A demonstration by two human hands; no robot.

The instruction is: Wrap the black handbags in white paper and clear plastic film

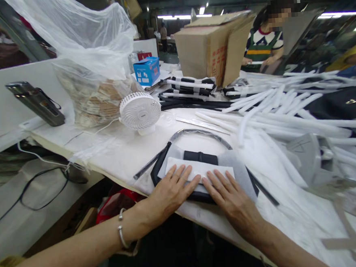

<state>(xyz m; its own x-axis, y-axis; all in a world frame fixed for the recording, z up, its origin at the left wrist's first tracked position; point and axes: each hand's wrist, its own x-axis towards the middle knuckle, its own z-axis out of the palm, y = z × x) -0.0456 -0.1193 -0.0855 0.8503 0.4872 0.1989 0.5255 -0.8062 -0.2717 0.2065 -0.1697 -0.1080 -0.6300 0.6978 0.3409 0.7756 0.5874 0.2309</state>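
My left hand [171, 189] and my right hand [227, 193] lie flat, fingers spread, side by side on a white sheet of wrapping [198, 168] that covers a black bag [197, 196] at the near edge of the table. A black handle piece [200, 157] shows just beyond the sheet, and a curved black strap [202, 134] arcs behind it. A thin black strip [149, 164] lies to the left. A silver bracelet circles my left wrist.
A small white fan [140, 111] stands behind the bag. A clear plastic sack [90, 62] of brown pieces sits at the left, a pile of white foam tubes [286, 109] at the right, a cardboard box [215, 49] and another person [266, 42] at the back.
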